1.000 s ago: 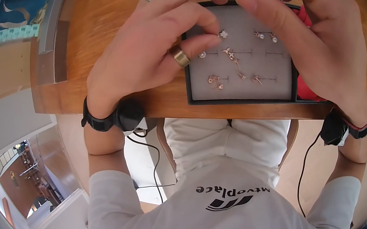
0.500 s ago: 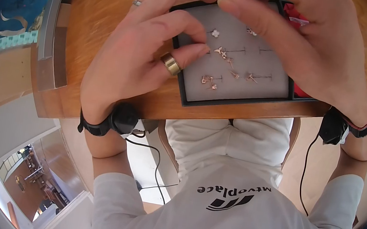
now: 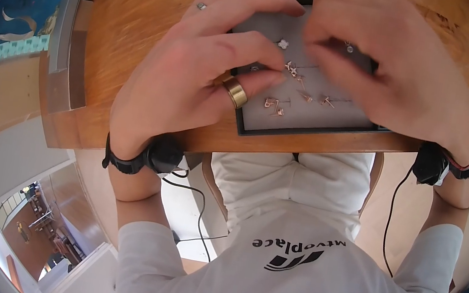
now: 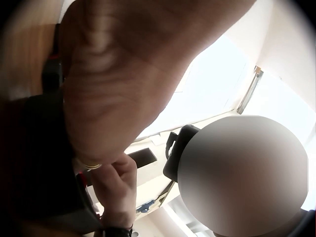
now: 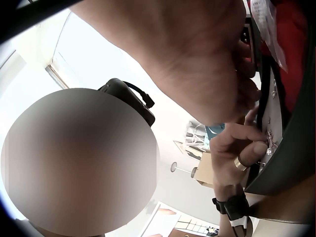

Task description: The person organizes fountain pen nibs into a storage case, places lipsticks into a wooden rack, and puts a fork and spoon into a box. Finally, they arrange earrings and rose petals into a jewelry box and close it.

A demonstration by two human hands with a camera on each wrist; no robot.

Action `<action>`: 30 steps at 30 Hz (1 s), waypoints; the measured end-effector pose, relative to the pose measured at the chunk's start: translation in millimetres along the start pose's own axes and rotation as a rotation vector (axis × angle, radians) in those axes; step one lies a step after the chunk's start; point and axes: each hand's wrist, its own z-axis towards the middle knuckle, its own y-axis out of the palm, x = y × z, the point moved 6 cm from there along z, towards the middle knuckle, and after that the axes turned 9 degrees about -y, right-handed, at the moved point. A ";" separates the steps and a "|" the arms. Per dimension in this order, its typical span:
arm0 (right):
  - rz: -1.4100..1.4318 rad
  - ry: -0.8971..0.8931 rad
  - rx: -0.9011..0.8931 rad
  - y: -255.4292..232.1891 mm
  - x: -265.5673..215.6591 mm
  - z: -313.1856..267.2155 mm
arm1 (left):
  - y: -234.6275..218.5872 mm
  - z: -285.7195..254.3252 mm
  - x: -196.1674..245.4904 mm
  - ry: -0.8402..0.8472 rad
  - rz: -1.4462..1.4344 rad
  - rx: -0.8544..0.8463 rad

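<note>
A black-framed tray (image 3: 303, 134) with a grey pad holds several small earrings, among them a white flower-shaped one (image 3: 284, 44) and a rose-gold pair (image 3: 277, 105). The left hand (image 3: 191, 73), with a wide gold ring, lies over the tray's left side; its thumb and index finger are bent close together by the pad. Over the upper right part is the right hand (image 3: 398, 68), blurred, fingers bent down; whether anything is between its fingertips is hidden. In the right wrist view the left hand (image 5: 237, 153) has its fingertips beside an earring (image 5: 269, 149).
Red material (image 5: 291, 49) and a clear plastic bag (image 5: 266, 29) lie in the tray's side part in the right wrist view. The wooden table (image 3: 128, 3) carries the tray near its front edge. A cardboard box (image 3: 9, 94) and blue fabric (image 3: 30, 10) are at the left.
The right hand has come down and its thumb tip has moved right, hiding the red part of the tray. The left hand has shifted slightly right, its fingers still bent over the tray.
</note>
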 end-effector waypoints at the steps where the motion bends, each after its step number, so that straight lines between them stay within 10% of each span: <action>1: -0.016 -0.032 -0.013 2.0 -1.3 -0.5 | 0.5 -1.0 -1.3 -0.003 0.001 0.002; 30: -0.102 -0.134 -0.112 10.7 0.8 -3.6 | 8.2 2.4 -0.8 -0.037 -0.049 0.030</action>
